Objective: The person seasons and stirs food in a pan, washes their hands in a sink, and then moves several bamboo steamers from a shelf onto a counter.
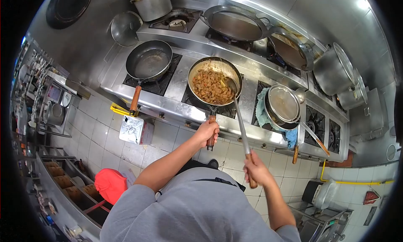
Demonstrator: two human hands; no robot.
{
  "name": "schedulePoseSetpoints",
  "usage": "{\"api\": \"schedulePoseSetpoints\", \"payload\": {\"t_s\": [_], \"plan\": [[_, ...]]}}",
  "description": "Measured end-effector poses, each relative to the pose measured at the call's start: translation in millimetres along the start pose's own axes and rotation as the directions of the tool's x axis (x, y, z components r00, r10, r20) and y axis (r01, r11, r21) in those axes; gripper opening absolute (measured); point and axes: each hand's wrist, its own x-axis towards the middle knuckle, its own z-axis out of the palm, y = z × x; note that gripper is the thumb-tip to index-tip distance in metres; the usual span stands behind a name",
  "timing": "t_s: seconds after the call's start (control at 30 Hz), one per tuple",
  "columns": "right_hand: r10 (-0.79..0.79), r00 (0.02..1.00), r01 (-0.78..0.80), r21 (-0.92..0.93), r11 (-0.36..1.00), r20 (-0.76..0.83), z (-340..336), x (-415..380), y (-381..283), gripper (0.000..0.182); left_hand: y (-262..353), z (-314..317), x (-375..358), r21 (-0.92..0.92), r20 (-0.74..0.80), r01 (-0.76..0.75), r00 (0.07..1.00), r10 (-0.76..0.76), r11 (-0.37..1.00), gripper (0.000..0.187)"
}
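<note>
My left hand is closed around the wooden handle of a frying pan that rests on a front burner. Brown chopped food covers much of its pale inside. In my right hand is the wooden grip of a long metal ladle. Its bowl dips into the food at the pan's right side. A dark frying pan with a wooden handle sits on the burner to the left. To the right, a round strainer lies over another pan, with a green cloth beside it.
Along the raised back row stand a tall pot, two wide pans and a large lidded pot. A blue cloth hangs at the front edge. On the tiled floor are a foil-topped box and a red bag-like item.
</note>
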Motion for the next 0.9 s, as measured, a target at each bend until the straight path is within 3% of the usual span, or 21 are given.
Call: {"api": "schedulePoseSetpoints", "payload": {"t_s": [0.03,0.1,0.13,0.2,0.27,0.33,0.37,0.43,0.47,0.53,0.6,0.67,0.8,0.9], "plan": [[0.0,1.0,0.0,-0.003,1.0,-0.002,10.7,-1.3,-6.6,0.053,-0.3,-0.7,-0.6,0.027,0.009,0.006,1.0,-0.007,1.0,0.006],[-0.005,0.986,-0.063,0.403,0.913,0.166,30.3,-3.8,-21.1,0.048,1.2,-5.5,-2.1,0.066,0.023,0.009,1.0,-0.01,0.998,0.006],[-0.013,0.986,-0.056,0.406,0.912,0.164,32.9,-0.4,-21.2,0.048,2.9,-9.6,-2.9,0.086,0.024,0.023,0.999,-0.025,0.996,0.006],[-0.174,0.946,-0.068,0.693,0.718,0.274,39.0,10.1,-20.3,0.042,9.9,-16.5,-5.1,0.108,0.02,0.031,0.999,-0.034,0.994,0.006],[-0.186,0.948,-0.058,0.715,0.697,0.259,43.5,3.7,-20.5,0.049,15.6,-19.3,-8.9,0.076,0.025,0.037,0.999,-0.039,0.996,0.007],[-0.168,0.974,0.059,0.547,0.835,0.152,45.3,-6.0,-21.0,0.061,17.5,-22.8,-7.5,0.081,0.036,0.049,0.998,-0.052,0.996,0.008],[-0.164,0.975,0.056,0.545,0.837,0.151,43.9,-9.5,-21.5,0.061,17.2,-24.7,-7.2,0.09,0.045,0.063,0.997,-0.067,0.994,0.009],[-0.172,0.985,0.162,0.261,0.952,0.013,41.6,-14.9,-20.1,0.073,19.5,-26.5,-8.5,0.075,0.046,0.081,0.995,-0.085,0.994,0.01],[-0.171,0.985,0.163,0.263,0.951,0.009,43.1,-15.3,-18.4,0.073,21.1,-27.1,-9.4,0.063,0.048,0.095,0.994,-0.098,0.993,0.012],[-0.235,0.961,0.234,-0.024,0.972,-0.146,46.6,-15.4,-14.9,0.076,23.1,-30.4,-10.6,0.032,0.074,0.114,0.99,-0.116,0.993,0.012],[-0.23,0.946,0.211,-0.106,0.972,-0.229,52.4,-13.9,-10.1,0.075,23.8,-34.9,-11.3,0.003,0.1,0.135,0.986,-0.134,0.991,0.013],[-0.335,0.872,0.236,-0.292,0.927,-0.358,53.5,-2.7,3.4,0.075,20.5,-39.6,-14.0,-0.138,0.156,0.139,0.981,-0.117,0.981,0.017],[-0.4,0.855,0.277,-0.361,0.89,-0.329,34.2,17.2,8.6,0.074,15.7,-41.4,-20.6,-0.165,0.156,0.162,0.978,-0.136,0.973,0.027],[-0.327,0.896,0.19,-0.404,0.895,-0.3,26.7,39.9,-10.5,0.066,14.1,-39.8,-18.1,-0.137,0.148,0.141,0.982,-0.121,0.98,0.028]]}}
